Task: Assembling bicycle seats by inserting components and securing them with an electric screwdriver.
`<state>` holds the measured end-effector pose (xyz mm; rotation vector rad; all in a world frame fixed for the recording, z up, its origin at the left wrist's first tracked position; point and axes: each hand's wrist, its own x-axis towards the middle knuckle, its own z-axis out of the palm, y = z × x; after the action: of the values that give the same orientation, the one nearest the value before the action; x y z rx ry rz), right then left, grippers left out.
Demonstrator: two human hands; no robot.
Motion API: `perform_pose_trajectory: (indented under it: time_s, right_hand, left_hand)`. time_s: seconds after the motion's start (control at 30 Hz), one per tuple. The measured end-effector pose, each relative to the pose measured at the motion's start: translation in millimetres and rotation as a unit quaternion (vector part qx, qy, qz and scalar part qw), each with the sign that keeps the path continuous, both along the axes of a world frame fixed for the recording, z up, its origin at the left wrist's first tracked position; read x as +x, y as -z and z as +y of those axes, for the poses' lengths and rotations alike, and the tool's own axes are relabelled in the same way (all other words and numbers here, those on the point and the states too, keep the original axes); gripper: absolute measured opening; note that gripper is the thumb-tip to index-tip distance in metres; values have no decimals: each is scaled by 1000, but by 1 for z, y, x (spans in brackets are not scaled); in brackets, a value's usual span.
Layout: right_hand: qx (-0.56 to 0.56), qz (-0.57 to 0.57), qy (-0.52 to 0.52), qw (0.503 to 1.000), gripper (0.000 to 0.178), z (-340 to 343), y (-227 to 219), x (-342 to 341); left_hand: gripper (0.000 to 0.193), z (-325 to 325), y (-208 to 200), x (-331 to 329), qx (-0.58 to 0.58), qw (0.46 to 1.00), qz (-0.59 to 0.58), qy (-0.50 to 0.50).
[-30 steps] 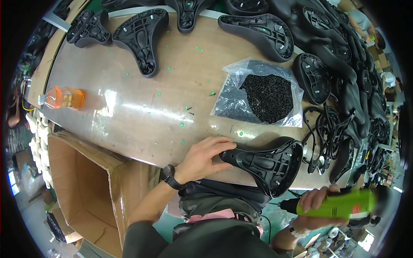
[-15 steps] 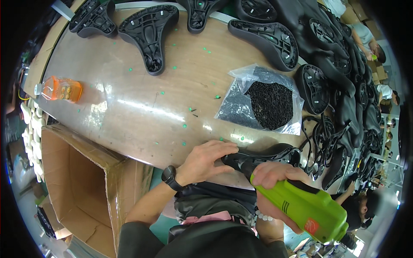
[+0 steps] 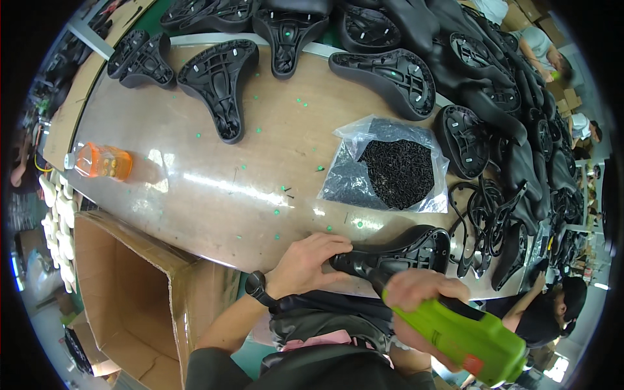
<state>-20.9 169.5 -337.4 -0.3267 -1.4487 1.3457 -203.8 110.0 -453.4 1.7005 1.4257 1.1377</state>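
The right hand [image 3: 416, 292] grips the driver [image 3: 481, 335], slanted leftward over the saddle [image 3: 426, 250]; the left hand [image 3: 309, 263], nearer its nose, clasps it there. Underside up, it lies lengthwise along the worktop's [image 3: 292, 123] near edge.

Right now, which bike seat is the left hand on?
The upturned seat at the near edge of the table: its narrow nose is in the left hand. The other seats lie farther off, clear of that hand.
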Motion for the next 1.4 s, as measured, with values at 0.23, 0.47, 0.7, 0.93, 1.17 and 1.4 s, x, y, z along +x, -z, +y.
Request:
perform_pose_trajectory:
  time_s: [0.23,0.47,0.7,0.93,1.17,1.4]
  right_hand:
    - [-145,68,44,986,102,-9,-13,38]
    - [-173,99,27,980,105,-12,-15,61]
    - [-176,90,52,979,100,-14,-20,65]
    - [-110,91,39,989,101,-12,-28,89]
    - [-81,106,75,988,100,-7,-26,119]
    - [-54,114,93,988,99,0,-27,135]
  left_hand:
    - [28,45,-11,-39,6,952,216,-217]
    - [14,36,-6,-71,15,947,269,-174]
    - [20,62,-18,-41,76,945,270,-171]
    - [22,155,-20,23,48,879,467,-80]
    - [14,160,-12,22,83,916,380,-97]
    - [16,152,-23,30,126,923,356,-71]
